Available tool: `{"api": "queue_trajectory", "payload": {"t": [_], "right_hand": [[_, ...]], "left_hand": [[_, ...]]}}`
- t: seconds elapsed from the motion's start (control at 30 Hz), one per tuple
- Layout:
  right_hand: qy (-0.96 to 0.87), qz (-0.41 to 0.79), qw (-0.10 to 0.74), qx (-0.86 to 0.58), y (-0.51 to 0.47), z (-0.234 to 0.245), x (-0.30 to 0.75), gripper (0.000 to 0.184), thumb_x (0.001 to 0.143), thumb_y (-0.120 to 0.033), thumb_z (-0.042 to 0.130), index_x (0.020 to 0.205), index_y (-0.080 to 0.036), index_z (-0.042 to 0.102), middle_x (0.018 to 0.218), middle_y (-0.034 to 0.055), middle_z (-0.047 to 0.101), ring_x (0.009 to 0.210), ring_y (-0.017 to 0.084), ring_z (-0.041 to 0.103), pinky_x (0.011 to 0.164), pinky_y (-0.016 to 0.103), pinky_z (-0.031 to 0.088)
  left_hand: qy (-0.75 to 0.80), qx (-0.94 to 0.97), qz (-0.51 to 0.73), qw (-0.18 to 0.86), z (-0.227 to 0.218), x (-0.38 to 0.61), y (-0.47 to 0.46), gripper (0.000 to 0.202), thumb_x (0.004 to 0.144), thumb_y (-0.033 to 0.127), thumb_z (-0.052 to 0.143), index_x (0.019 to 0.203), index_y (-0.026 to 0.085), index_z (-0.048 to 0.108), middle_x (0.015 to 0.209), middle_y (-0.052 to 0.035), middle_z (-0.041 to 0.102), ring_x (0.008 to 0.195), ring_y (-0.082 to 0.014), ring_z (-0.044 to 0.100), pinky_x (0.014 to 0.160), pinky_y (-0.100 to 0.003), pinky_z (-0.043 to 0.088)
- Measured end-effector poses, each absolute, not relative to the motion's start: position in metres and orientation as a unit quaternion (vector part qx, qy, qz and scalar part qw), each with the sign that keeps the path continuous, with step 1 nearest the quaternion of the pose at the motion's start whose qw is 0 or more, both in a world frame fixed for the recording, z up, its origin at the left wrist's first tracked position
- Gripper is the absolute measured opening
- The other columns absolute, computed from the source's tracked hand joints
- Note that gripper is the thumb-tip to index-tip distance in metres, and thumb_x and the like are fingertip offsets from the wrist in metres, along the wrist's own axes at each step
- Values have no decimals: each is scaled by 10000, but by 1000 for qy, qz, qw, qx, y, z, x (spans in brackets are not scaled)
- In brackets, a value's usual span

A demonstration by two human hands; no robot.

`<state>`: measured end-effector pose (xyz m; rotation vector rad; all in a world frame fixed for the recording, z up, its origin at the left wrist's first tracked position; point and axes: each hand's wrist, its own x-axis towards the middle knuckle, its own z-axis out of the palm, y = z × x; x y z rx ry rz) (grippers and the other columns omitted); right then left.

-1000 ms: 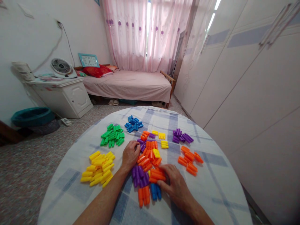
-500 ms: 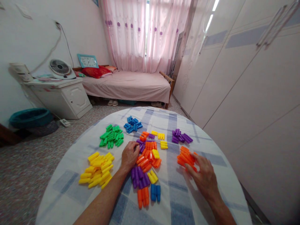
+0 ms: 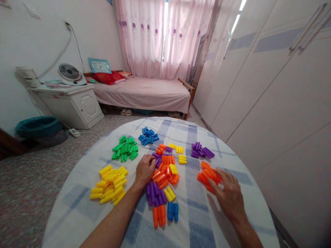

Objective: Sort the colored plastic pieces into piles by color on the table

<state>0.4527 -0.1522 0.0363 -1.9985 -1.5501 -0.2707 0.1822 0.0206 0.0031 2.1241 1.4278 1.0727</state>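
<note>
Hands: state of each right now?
Left hand: curled at the edge of the mixed pile; whether it grips a piece cannot be told.
Right hand: open, fingers spread on the orange pile.

Surroundings: sorted piles on a round desk, bedroom behind.
The desk (image 3: 85, 213) carries a checked cloth. On it a yellow pile (image 3: 110, 184) lies near left, a green pile (image 3: 125, 148) beyond it, a blue pile (image 3: 148, 135) just beside the green at the far edge, and a purple pile (image 3: 201, 151) far right, well apart from the others. Behind: a bed (image 3: 144, 93) with pink cover and red pillow (image 3: 107, 77); slippers (image 3: 126, 112) under its edge. A clock (image 3: 98, 65) leans on the wall. A fan (image 3: 69, 73) stands on a white cabinet (image 3: 74, 105); a teal basin (image 3: 36, 125) and power strip (image 3: 74, 132) lie on the floor. A pink curtain (image 3: 160, 34) covers the window. A wardrobe (image 3: 271, 86) fills the right wall.
</note>
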Motion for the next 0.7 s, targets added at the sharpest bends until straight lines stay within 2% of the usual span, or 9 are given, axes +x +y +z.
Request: {"api": "queue_trajectory", "payload": {"t": [0.1,0.23,0.37,0.43,0.7], "right_hand": [[-616,-23,327,-716,-142,39,427,290,843,-376,512,1090,-237,578,1147,77,606,1131,250,515,969,429,405],[-666,89,309,-673,-123,37,382,315,831,-348,549,1123,-231,571,1131,62,612,1082,211,548,944,360,439],[-659,88,290,-689,-106,28,354,416,755,-332,632,1130,-165,565,1064,100,625,1020,253,561,905,403,449],[-653,82,288,-696,-103,24,351,395,752,-302,621,1113,-147,573,1034,107,629,1003,263,561,896,422,445],[-641,196,329,-665,-120,34,380,251,845,-340,515,1058,-231,591,1014,44,647,888,179,608,787,317,495]], "left_hand": [[507,753,379,182,1,182,22,196,842,234,450,880,193,637,942,-43,632,905,-173,591,834,-300,459],[505,751,381,186,-1,182,23,197,848,237,446,881,188,634,950,-45,630,916,-175,588,844,-305,454],[506,751,380,189,0,182,22,182,841,225,455,865,192,632,940,-43,629,907,-173,587,831,-301,456],[507,750,380,192,1,182,21,179,840,220,456,865,194,631,937,-41,627,902,-170,587,827,-296,455],[508,747,384,193,1,183,21,174,839,222,459,866,190,628,940,-42,625,898,-172,585,818,-300,455]]}}
